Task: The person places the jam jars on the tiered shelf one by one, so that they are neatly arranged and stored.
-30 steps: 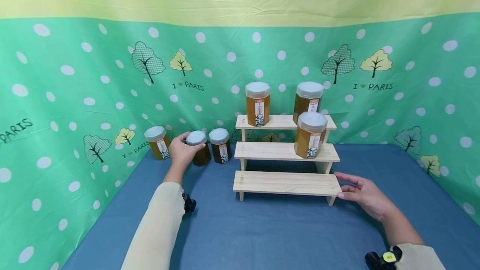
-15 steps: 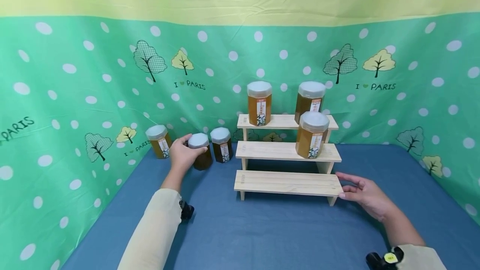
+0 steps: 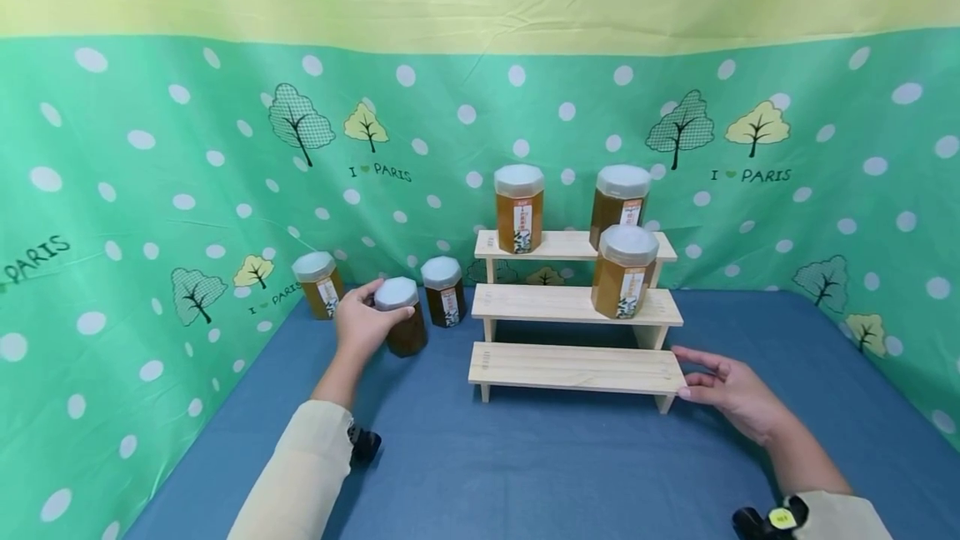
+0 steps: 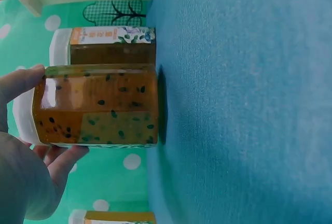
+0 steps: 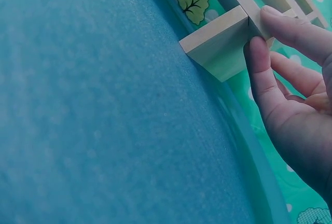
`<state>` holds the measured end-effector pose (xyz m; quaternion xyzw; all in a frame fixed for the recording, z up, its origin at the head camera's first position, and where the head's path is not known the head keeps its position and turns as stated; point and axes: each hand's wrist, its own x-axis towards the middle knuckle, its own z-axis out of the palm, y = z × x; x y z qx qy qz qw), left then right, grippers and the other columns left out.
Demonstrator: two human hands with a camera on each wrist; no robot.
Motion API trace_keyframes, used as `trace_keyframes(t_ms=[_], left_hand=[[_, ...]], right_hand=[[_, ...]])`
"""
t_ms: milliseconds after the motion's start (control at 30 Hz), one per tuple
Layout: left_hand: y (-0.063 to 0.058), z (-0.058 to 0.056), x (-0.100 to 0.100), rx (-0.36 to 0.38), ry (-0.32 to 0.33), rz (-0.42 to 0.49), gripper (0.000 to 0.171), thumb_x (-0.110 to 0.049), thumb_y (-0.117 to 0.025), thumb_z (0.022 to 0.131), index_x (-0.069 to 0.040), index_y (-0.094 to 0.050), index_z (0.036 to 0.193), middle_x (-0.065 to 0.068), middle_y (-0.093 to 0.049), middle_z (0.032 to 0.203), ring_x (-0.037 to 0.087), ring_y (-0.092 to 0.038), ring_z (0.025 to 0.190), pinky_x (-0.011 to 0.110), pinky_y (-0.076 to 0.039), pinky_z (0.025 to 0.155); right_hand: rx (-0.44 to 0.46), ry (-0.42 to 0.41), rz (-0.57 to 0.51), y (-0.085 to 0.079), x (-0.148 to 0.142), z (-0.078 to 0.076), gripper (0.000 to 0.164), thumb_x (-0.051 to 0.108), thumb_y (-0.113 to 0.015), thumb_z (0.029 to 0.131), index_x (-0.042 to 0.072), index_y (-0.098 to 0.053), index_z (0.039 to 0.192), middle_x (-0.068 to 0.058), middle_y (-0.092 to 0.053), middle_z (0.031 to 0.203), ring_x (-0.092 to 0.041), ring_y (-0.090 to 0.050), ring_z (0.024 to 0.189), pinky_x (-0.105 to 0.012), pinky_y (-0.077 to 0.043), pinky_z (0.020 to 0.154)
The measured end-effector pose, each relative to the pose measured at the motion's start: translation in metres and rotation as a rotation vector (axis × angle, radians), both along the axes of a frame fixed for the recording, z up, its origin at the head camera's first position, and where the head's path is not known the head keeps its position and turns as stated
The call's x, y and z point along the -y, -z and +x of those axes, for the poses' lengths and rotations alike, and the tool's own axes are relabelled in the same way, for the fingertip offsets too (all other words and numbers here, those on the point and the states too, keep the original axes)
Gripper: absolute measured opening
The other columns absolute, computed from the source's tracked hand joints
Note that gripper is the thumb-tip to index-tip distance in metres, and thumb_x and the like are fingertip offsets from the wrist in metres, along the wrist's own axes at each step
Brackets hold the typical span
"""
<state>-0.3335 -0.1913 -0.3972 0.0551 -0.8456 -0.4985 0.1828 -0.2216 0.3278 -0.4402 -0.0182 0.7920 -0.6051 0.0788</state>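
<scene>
My left hand (image 3: 360, 325) grips a jar (image 3: 407, 335) near its white lid, thumb on one side and fingers on the other. In the left wrist view this jar (image 4: 98, 105) shows amber contents with dark seeds, its base close over the blue cloth. A darker jar (image 3: 444, 300) stands just behind it to the right, and an amber jar (image 3: 321, 290) to the left. At the right, my right hand (image 3: 735, 397) pinches the end of the lowest step of a three-tier wooden stand (image 3: 577, 367). The right wrist view shows thumb and index finger (image 5: 295, 32) on the board's corner.
On the stand's top step are two jars, one amber (image 3: 517, 219) at the left and one darker (image 3: 606, 211) at the right. Another amber jar (image 3: 618, 277) sits on the middle step's right side. Blue cloth (image 3: 570, 473) covers the table; a green dotted curtain (image 3: 450, 148) hangs behind.
My left hand has brought the seeded jar forward, toward me, away from the two jars beside it. The right hand keeps its place on the stand.
</scene>
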Motion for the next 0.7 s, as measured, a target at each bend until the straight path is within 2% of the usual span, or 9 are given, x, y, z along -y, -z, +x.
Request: trace_keyframes(t_ms=[233, 700], left_hand=[[-0.004, 0.012, -0.003, -0.014, 0.010, -0.010, 0.076, -0.026, -0.090, 0.068, -0.004, -0.059, 0.134, 0.019, -0.054, 0.131, 0.036, -0.053, 0.120, 0.048, -0.047, 0.097], [-0.014, 0.027, -0.006, -0.033, 0.038, -0.065, 0.074, -0.028, -0.089, 0.069, -0.005, -0.060, 0.133, 0.019, -0.056, 0.128, 0.036, -0.055, 0.115, 0.050, -0.048, 0.092]], right_hand=[[0.010, 0.011, 0.005, -0.001, 0.000, 0.001, 0.084, 0.010, -0.075, 0.085, -0.009, -0.024, 0.150, -0.012, -0.064, 0.112, -0.016, -0.064, 0.091, -0.027, -0.053, 0.079], [0.001, 0.006, -0.009, -0.002, 0.000, 0.001, 0.084, 0.009, -0.075, 0.085, -0.010, -0.024, 0.149, -0.013, -0.064, 0.114, -0.015, -0.065, 0.092, -0.027, -0.053, 0.079]])
